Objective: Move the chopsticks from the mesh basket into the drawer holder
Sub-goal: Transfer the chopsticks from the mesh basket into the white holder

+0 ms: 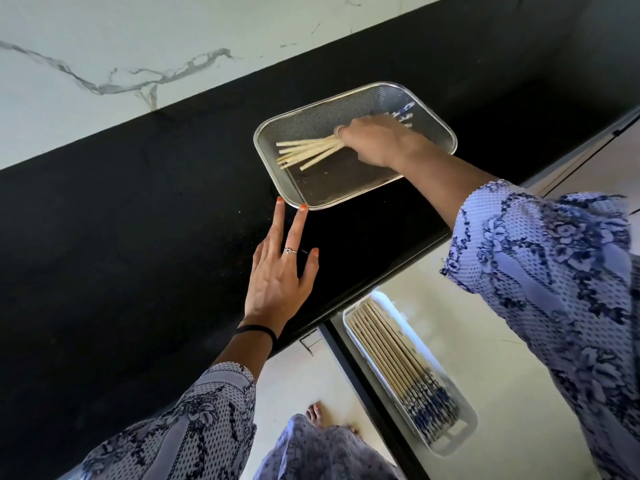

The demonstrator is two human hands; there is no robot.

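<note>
A rectangular metal mesh basket [429, 131] sits on the black countertop. Inside it lie several pale chopsticks [304, 152] with blue-patterned ends, fanned out to the left. My right hand [375, 142] is inside the basket, fingers closed over the middle of the bundle. My left hand [278, 275] lies flat on the counter with fingers spread, two fingertips touching the basket's near corner. Below the counter edge, an open drawer holds a white holder [460, 439] with several chopsticks [391, 355] lined up in it.
The black countertop [138, 237] runs diagonally, with a white marble-veined wall [104, 57] behind it. The open drawer [502, 375] has a pale floor around the holder and a dark front edge. My bare foot [317, 414] shows on the floor below.
</note>
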